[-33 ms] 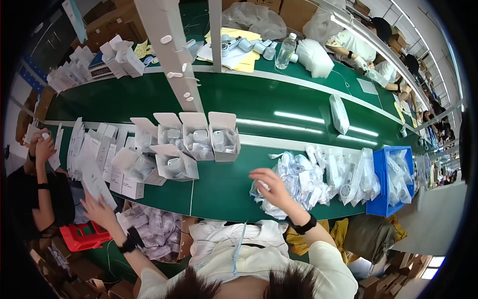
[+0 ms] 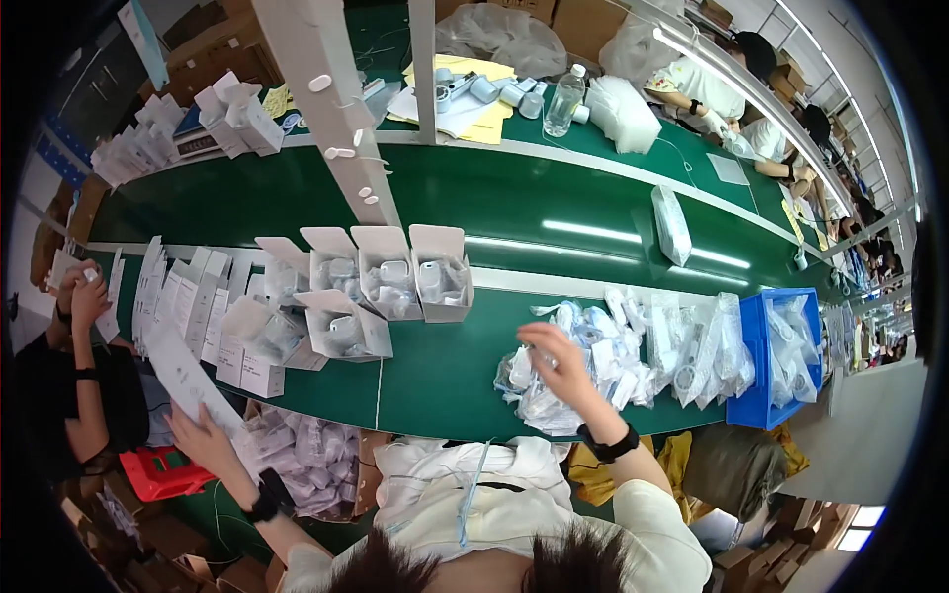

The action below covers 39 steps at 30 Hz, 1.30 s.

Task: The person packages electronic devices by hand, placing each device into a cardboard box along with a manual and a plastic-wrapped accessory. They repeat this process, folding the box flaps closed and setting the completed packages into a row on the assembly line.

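My left hand (image 2: pixel 205 437) grips a long flat white carton (image 2: pixel 188 374) by its near end. The carton slants up and away over the table's left front edge. Over a heap of small clear-bagged white and blue parts (image 2: pixel 599 361) hovers my right hand (image 2: pixel 561 364), its fingers loosely apart and nothing visible in them. Between the hands stand several open white boxes (image 2: pixel 440 301), each with a plastic-wrapped pale device inside. More white cartons (image 2: pixel 210 321) stand in a row to their left.
A blue bin (image 2: pixel 746 385) with bagged items stands at the right, beside a row of clear bags (image 2: pixel 692 346). Below the front edge are a carton of bagged parts (image 2: pixel 306 455) and a red crate (image 2: pixel 163 472). A co-worker's hands (image 2: pixel 84 296) work at the far left.
My left hand has moved slightly right and nearer to me, drawing the flat carton along. My right hand has shifted a little to the right over the heap.
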Available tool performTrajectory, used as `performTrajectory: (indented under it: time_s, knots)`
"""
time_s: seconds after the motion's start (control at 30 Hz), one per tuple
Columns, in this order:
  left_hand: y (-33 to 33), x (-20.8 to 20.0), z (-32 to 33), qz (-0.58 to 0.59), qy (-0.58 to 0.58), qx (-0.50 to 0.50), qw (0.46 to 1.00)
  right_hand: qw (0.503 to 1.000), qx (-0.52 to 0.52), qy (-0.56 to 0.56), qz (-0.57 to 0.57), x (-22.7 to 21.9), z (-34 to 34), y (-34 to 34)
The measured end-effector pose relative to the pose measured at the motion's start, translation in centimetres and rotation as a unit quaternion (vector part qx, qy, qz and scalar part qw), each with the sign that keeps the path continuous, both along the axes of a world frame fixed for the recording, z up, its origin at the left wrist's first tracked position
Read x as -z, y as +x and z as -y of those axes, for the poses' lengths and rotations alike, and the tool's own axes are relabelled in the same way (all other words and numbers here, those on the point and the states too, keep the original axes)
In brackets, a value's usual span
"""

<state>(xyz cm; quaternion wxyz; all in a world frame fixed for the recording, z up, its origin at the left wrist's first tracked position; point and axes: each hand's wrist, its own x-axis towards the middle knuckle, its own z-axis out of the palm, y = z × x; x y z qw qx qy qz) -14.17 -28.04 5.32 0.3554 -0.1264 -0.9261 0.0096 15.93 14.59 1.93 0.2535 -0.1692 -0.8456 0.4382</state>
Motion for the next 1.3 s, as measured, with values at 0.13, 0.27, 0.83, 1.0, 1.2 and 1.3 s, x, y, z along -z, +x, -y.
performTrajectory:
  time_s: [0.13, 0.27, 0.83, 1.0, 1.2, 1.3]
  knots:
    - [10.7, -7.6, -3.1, 0.371, 0.111, 0.061, 0.92, 0.958, 0.282, -0.041, -0.028, 1.5, -10.8, 4.6]
    - [13.3, -11.1, -6.6, 0.605, 0.042, 0.093, 0.79, 0.898, 0.405, 0.096, 0.144, 7.5, -23.2, 7.8]
    - [17.6, 1.3, -25.4, 0.507, -0.123, 0.458, 0.72, 0.754, 0.288, 0.165, 0.567, 9.3, -27.3, 3.1]
    - [15.4, 5.8, -28.3, 0.57, -0.062, 0.468, 0.673, 0.882, 0.25, 0.099, 0.387, 12.8, -29.1, 3.4]
    - [13.8, 11.0, -31.6, 0.703, -0.07, 0.525, 0.475, 0.879, 0.181, 0.104, 0.429, 11.0, -27.2, -0.4]
    - [14.2, 11.1, -30.6, 0.783, 0.021, 0.458, 0.421, 0.919, 0.212, 0.054, 0.327, 6.6, -24.8, -0.7]
